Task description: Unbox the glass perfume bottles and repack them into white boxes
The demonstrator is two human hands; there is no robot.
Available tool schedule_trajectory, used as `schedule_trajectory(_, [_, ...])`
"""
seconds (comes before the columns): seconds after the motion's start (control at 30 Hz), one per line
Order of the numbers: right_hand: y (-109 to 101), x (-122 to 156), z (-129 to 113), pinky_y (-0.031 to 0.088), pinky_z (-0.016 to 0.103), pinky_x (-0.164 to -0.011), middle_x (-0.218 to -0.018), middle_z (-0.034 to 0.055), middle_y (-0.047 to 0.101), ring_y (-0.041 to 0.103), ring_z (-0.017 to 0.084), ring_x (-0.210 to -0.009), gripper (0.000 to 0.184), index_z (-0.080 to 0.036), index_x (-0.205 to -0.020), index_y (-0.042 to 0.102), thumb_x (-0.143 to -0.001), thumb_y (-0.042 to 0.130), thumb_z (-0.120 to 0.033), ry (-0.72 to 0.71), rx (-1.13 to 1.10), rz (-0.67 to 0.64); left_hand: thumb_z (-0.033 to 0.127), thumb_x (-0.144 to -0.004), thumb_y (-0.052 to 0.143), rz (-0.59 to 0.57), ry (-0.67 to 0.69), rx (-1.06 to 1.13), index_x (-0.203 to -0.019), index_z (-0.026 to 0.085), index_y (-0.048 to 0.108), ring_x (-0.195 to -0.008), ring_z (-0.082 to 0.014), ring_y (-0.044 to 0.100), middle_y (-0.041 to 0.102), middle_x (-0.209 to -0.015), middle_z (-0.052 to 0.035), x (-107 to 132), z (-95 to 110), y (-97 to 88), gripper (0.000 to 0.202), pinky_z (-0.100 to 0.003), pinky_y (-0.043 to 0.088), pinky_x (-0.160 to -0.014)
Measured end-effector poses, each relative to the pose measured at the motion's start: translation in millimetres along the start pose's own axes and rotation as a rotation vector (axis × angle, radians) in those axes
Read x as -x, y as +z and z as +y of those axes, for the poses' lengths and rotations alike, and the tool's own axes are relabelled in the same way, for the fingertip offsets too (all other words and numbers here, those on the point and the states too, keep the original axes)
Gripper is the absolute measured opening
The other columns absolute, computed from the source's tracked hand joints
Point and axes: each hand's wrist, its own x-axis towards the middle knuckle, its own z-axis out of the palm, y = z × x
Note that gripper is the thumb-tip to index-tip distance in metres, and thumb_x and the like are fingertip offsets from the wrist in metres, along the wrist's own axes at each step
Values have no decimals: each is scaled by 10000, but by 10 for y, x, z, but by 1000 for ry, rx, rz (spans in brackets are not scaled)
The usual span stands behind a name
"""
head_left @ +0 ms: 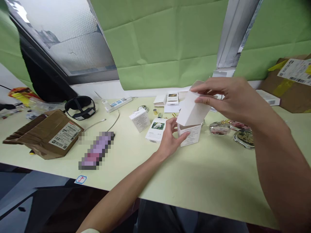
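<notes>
A small white printed box (191, 135) stands on the pale green table (206, 181). My left hand (171, 137) grips its left side, thumb across the front. A plain white box sleeve (191, 110) sits tilted over the top of it, and my right hand (225, 98) pinches that sleeve's upper edge with closed fingers. Just left of my left hand lies a white box with a flower picture (156, 129), and another white box (139, 119) stands beyond it.
Several glass bottles (230, 129) lie to the right of the box. More small boxes (172, 98) and gold caps sit near the wall. A torn brown parcel (48, 133), black goggles (80, 107) and a power strip (118, 103) are at left; a cardboard carton (289, 84) is at far right.
</notes>
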Motion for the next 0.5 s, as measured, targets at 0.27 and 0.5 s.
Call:
schedule_trajectory(0.27, [108, -28, -58, 531, 420, -828, -1054, 10, 714, 668, 230, -954, 209, -301, -1072, 740, -900, 626, -269, -27, -1, 22, 372, -849, 723, -10, -6, 35, -1221, 285, 301, -1189, -231, 592, 568, -1293, -89, 1, 29, 1, 569, -394, 522, -905])
schedule_trajectory(0.5, [149, -24, -5, 522, 407, -758, -1026, 31, 716, 661, 239, -913, 197, -295, -1064, 738, -902, 626, -308, -23, -3, -52, 391, -816, 753, 20, -66, 46, -1203, 281, 300, -1185, -246, 592, 534, -1329, -111, 3, 18, 13, 606, -414, 529, -911])
